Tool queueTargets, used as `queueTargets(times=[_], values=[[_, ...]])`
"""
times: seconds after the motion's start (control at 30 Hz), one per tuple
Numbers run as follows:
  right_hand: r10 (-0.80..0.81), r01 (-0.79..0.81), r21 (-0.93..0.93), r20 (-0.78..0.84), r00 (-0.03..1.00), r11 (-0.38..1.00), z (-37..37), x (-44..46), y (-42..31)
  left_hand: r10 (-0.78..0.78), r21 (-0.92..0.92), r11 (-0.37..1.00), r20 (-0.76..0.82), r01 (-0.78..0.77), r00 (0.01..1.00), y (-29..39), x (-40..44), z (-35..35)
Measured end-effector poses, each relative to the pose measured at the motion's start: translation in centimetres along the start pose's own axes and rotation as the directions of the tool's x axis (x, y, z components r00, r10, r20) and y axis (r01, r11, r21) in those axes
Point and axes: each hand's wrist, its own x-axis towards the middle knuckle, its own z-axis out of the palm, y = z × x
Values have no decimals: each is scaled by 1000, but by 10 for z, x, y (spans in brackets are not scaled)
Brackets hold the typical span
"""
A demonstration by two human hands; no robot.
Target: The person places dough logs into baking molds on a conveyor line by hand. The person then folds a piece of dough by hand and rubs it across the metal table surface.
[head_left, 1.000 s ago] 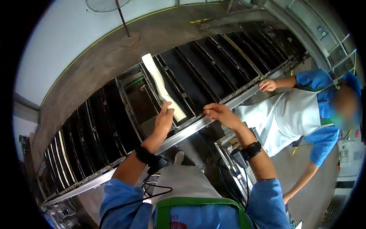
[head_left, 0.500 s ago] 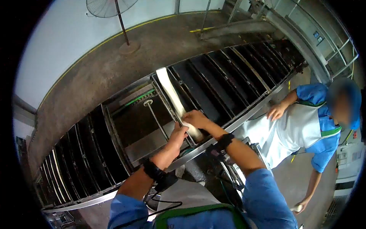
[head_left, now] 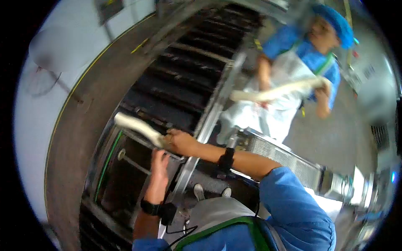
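Note:
A long, pale strip of dough (head_left: 136, 125) lies over a narrow black pan on the conveyor, slightly bent along its length. My right hand (head_left: 180, 142) has its fingers curled on the near end of this strip. Just below that end is my left hand (head_left: 159, 167), fingers raised and apart, with nothing visible in it. Whether its fingertips touch the dough is hard to tell because of blur.
Dark pans (head_left: 176, 83) run along the conveyor, bordered by a metal rail (head_left: 209, 113). At the right, a co-worker (head_left: 280, 113) holds another long dough strip (head_left: 289, 88). A perforated metal machine (head_left: 284, 154) stands near my right arm. A gap in the conveyor shows a rod (head_left: 136, 162).
My view has swung to the right. My left hand has come off the dough, and my right hand stays on its near end. The co-worker now holds a long dough strip up across the body.

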Motion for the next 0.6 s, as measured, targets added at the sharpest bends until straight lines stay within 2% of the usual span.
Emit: queueTargets(times=[0.03,0.07,0.1,0.17,0.23,0.27,0.33,0.37,0.43,0.5,0.53,0.57,0.6], values=[[11,-10,6,-59,998,1000,-27,-16,-9,-60,81,995,-26,62,998,14,-14,14],[91,-90,77,-7,996,993,-47,-34,-16,-23,98,995,33,20,999,3,-6,2],[157,-163,146,51,986,976,-65,-54,-20,-66,100,993,-19,67,998,13,-17,14],[195,-197,166,30,980,966,-82,-107,-15,-25,96,995,6,24,1000,7,-10,7],[230,-213,190,-71,971,958,-96,-163,-2,-42,4,999,-103,43,994,2,5,9],[367,-356,185,-29,930,916,-113,-191,-4,-67,49,996,-142,75,988,13,-9,22],[631,-620,177,-10,776,765,-129,-262,-12,-67,33,997,19,66,998,7,6,2],[736,-722,179,-24,676,669,-129,-299,-9,-64,103,992,-73,72,995,12,0,7],[843,-815,235,-43,536,530,-128,-371,12,-99,218,972,57,85,993,18,7,5],[921,-878,282,-155,356,387,-129,-433,11,-111,219,970,12,106,994,19,21,-6],[899,-863,271,-237,369,426,-124,-468,18,-149,222,965,17,142,989,19,34,-12],[866,-846,247,-311,392,472,-120,-498,22,-124,198,969,-134,149,983,20,35,-5],[937,-862,385,-245,249,330,-129,-513,10,-133,220,961,-164,168,977,22,34,-1]])
